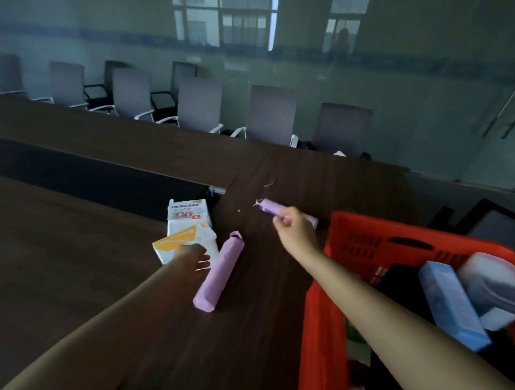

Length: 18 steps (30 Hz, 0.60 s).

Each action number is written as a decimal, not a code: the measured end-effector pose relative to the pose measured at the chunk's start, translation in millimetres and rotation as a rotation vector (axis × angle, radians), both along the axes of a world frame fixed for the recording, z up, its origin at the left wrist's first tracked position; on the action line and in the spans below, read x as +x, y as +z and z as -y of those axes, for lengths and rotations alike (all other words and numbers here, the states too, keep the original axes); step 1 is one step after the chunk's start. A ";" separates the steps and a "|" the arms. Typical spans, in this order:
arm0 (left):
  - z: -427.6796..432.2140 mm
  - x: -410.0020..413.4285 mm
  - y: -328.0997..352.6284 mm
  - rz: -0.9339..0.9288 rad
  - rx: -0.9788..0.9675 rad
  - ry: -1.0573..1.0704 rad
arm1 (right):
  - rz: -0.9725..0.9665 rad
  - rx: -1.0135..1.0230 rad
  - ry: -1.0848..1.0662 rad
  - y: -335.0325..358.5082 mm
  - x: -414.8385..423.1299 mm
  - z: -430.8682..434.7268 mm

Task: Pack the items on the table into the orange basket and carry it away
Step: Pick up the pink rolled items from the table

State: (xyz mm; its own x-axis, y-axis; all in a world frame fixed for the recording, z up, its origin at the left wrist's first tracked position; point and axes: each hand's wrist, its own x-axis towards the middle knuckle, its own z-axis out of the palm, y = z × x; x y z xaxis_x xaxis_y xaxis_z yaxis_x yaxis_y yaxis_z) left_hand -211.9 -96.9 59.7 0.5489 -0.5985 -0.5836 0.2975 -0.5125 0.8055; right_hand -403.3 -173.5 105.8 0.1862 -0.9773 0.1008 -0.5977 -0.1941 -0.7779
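Left hand (192,257) lower centre-left, palm down on the white-and-yellow flat packet (176,241), fingers spread over its near edge; can't tell if it actually grips. A white printed packet (187,213) lies just behind, partly under the yellow one. Long pink wrapped roll (219,273) lies on the dark wood worktop (77,259) just beside the left hand, touching or nearly touching the fingers. Right hand (294,227) at centre, fingers curled shut around a second pink wrapped roll (275,208), far end sticking out to upper left. Orange plastic slotted basket (369,243) at lower right, already holding a light blue box (449,302) and a white pack (492,280). Row of grey office chairs (200,100) across the top.
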 end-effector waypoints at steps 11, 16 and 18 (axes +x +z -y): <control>21.0 72.7 -118.2 0.021 0.123 -0.259 | -0.315 0.547 0.000 -130.8 121.0 34.4; 63.8 44.1 -154.4 0.568 0.318 -0.565 | -0.370 0.549 -0.121 -164.9 106.4 79.7; 79.8 29.9 -168.2 0.765 0.366 -0.639 | -0.407 0.534 -0.167 -175.5 93.4 107.4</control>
